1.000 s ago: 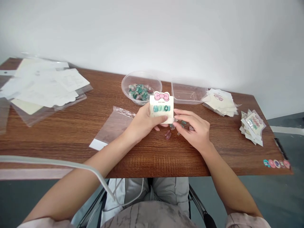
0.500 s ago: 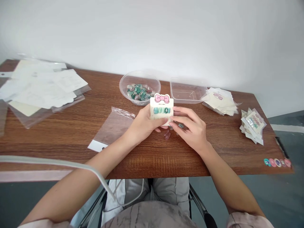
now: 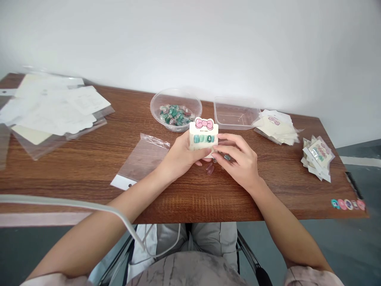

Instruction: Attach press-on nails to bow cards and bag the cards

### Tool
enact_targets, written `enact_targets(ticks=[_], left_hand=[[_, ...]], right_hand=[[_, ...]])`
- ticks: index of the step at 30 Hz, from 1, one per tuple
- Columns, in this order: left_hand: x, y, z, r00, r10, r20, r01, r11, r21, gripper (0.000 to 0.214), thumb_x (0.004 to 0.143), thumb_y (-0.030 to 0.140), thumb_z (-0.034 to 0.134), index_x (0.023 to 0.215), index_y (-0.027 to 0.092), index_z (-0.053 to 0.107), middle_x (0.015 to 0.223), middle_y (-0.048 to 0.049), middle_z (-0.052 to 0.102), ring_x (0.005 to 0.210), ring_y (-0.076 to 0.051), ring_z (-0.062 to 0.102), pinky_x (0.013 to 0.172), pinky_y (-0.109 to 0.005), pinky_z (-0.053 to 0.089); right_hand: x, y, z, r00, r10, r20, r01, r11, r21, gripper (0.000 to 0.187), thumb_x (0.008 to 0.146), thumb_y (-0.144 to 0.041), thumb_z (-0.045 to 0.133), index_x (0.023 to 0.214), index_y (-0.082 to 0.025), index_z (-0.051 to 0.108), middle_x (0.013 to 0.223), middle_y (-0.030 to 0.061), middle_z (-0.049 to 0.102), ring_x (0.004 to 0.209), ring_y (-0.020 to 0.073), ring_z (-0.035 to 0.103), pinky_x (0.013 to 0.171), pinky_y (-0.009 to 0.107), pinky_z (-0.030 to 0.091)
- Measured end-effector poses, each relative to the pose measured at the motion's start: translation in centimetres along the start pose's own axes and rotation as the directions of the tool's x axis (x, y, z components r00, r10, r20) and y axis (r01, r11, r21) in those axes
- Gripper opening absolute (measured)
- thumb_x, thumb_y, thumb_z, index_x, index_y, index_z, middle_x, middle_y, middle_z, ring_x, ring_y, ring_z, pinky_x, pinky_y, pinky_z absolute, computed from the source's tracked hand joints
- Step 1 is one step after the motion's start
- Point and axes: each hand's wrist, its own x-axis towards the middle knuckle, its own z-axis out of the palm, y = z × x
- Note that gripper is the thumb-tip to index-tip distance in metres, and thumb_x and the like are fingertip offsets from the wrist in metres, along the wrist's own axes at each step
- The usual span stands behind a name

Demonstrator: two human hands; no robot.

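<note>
My left hand holds up a small white card with a pink bow on top and a row of green press-on nails across it. My right hand is closed in a pinch at the card's lower right corner, with a small green nail at its fingertips. A few loose pinkish nails lie on the wooden table just below both hands.
A round clear bowl of green nails stands behind the card, a clear rectangular tub to its right. Card stacks lie at right and far right. A clear bag lies left of my hands; papers and sleeves cover the left end.
My right hand moved from the loose nails on the table up to the card's lower right corner, carrying a small green nail. The card dipped slightly.
</note>
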Motion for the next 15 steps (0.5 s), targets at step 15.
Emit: enact_targets(ticks=[15], left_hand=[[0.37,-0.78,0.19,1.000,0.011,-0.012,-0.011,0.999,-0.039,0.058,0.074,0.036,0.089,0.122,0.015,0.063,0.096,-0.0050,0.075,0.073,-0.015,0.069,0.055,-0.021,0.052]], right_hand=[[-0.15,-0.04,0.01,0.998,0.043,0.036,-0.040,0.998,-0.057,0.005,0.097,-0.020,0.069,0.098,-0.023,0.074,0.123,0.0088,0.066,0.089,0.0177,0.073,0.070,0.036,0.065]])
